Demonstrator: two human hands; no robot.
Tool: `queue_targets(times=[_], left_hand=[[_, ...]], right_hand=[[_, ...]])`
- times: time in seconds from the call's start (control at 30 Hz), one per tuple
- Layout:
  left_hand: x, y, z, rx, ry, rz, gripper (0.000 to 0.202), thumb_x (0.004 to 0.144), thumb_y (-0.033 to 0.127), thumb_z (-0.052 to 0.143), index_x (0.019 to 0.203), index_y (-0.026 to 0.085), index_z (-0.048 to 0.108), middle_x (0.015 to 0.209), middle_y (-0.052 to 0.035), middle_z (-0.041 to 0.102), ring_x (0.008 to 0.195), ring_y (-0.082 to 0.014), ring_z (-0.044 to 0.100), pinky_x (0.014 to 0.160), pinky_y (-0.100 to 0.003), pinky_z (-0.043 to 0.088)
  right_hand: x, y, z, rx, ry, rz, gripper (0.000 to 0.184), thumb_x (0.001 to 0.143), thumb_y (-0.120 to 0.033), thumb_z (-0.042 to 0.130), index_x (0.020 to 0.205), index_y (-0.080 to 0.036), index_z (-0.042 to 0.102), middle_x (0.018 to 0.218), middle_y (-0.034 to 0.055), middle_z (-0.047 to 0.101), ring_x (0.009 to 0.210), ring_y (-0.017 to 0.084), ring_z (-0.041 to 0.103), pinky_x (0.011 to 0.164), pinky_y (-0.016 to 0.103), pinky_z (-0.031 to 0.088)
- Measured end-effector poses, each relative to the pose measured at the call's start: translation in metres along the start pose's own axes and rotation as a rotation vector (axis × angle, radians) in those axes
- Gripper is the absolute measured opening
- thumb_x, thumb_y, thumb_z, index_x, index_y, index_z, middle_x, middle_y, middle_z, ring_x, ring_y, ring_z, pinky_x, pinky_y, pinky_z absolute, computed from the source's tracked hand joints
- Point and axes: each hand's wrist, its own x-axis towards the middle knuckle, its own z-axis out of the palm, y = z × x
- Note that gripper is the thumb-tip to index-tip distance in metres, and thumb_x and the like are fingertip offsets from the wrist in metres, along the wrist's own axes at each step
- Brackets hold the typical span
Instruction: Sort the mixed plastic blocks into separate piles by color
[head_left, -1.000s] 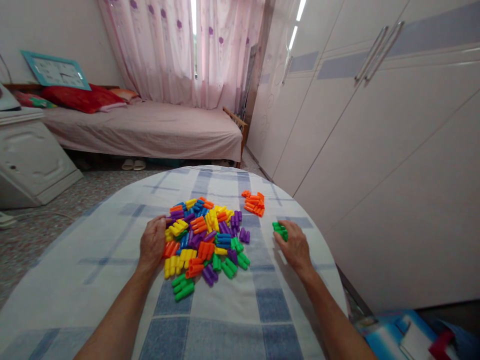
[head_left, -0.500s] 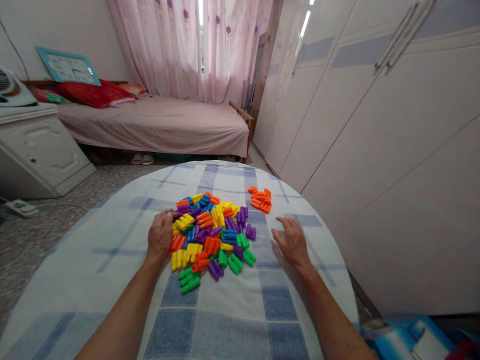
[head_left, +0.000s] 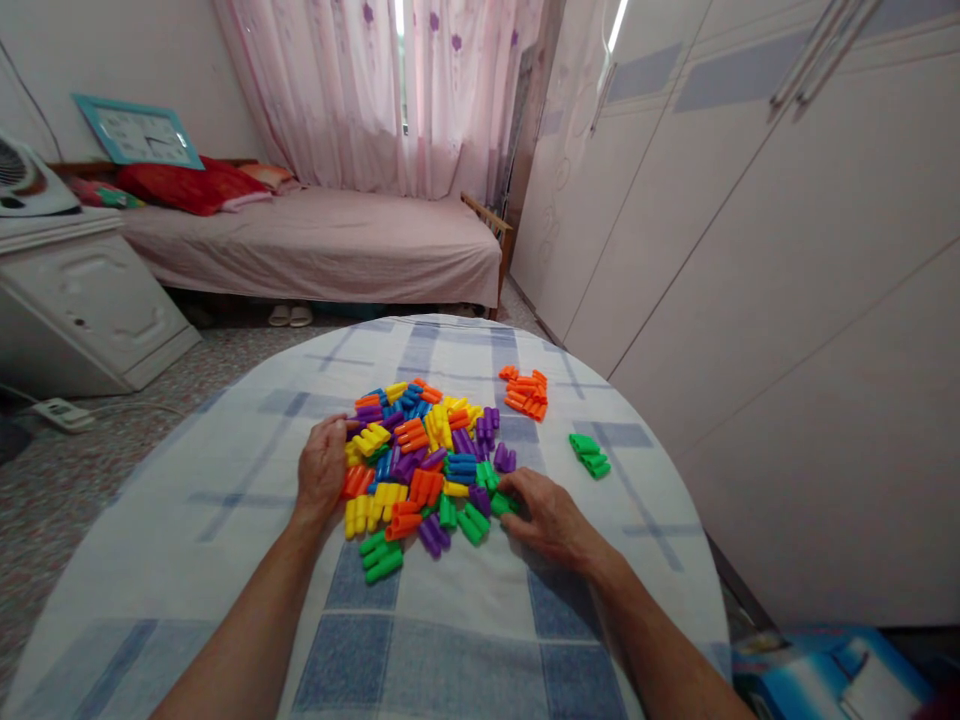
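A pile of plastic building pieces in orange, yellow, blue, purple and green, shaped like joined tubes, lies mid-table. My left hand rests along the pile's left side, fingers loosely extended, the fingertips beside purple and yellow pieces. At the pile's right edge my right hand has thumb and fingers around a green piece, partly hidden by them. Apart from the pile, several orange pieces form a small group behind on the right. Some green pieces lie farther right.
The round table wears a blue and white checked cloth. Beyond it stands a bed with a red pillow. A white wardrobe runs along the right, a white cabinet stands left, and a blue box sits low at right.
My right hand has moved left and nearer to me, from the bare cloth to the pile's edge. Green pieces now show where it was. My left hand has stayed put.
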Motion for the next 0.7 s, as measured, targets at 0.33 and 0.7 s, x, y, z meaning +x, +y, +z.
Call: queue_targets(times=[0.33, 0.7], left_hand=[[0.001, -0.002, -0.001, 0.031, -0.006, 0.039, 0.048, 0.088, 0.045, 0.029, 0.09, 0.015, 0.066, 0.116, -0.0106, 0.059, 0.112, -0.0217, 0.053, 0.104, -0.035, 0.037], [0.001, -0.006, 0.0, 0.029, 0.005, 0.036, 0.047, 0.088, 0.045, 0.029, 0.091, 0.016, 0.066, 0.116, -0.0093, 0.06, 0.111, -0.0214, 0.054, 0.104, -0.035, 0.038]], right_hand=[[0.001, 0.085, -0.039, -0.216, 0.661, 0.312, 0.028, 0.081, -0.029, 0.049, 0.104, -0.016, 0.058, 0.097, 0.0092, 0.062, 0.084, 0.02, 0.058, 0.079, 0.034, 0.043], [-0.002, 0.108, -0.028, -0.334, 0.554, 0.564, 0.036, 0.089, -0.04, 0.041, 0.107, -0.017, 0.062, 0.108, 0.0118, 0.062, 0.098, 0.026, 0.053, 0.083, 0.04, 0.039]])
